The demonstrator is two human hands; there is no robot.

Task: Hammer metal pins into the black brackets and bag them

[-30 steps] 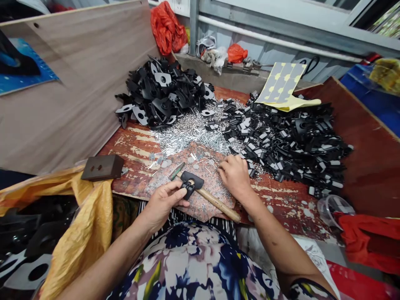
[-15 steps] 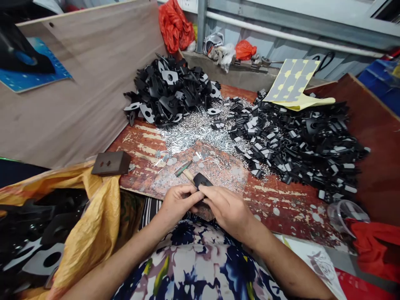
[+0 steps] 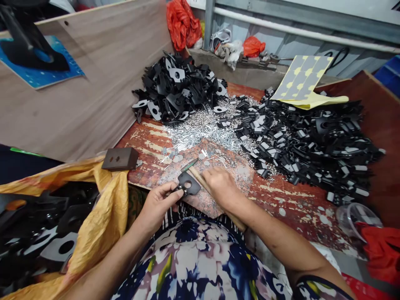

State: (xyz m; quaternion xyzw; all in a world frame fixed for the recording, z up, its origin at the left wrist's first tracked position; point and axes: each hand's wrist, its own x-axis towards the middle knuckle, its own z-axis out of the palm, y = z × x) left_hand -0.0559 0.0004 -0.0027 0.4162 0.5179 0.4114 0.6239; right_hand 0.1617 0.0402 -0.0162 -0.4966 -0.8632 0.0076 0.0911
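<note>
Black holed part [image 3: 194,189] stays pinched in your left hand [image 3: 157,205]; right hand [image 3: 221,186], now off it, wraps fingers around hammer [image 3: 197,175], leaving left alone to steady part.

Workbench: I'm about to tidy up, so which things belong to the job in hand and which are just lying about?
Apparently the job:
black plate, in the left hand
hammer, in the right hand
metal pins
black parts, heaped

Apparently just lying about:
red plastic bag
clear tub
red cloth
</note>
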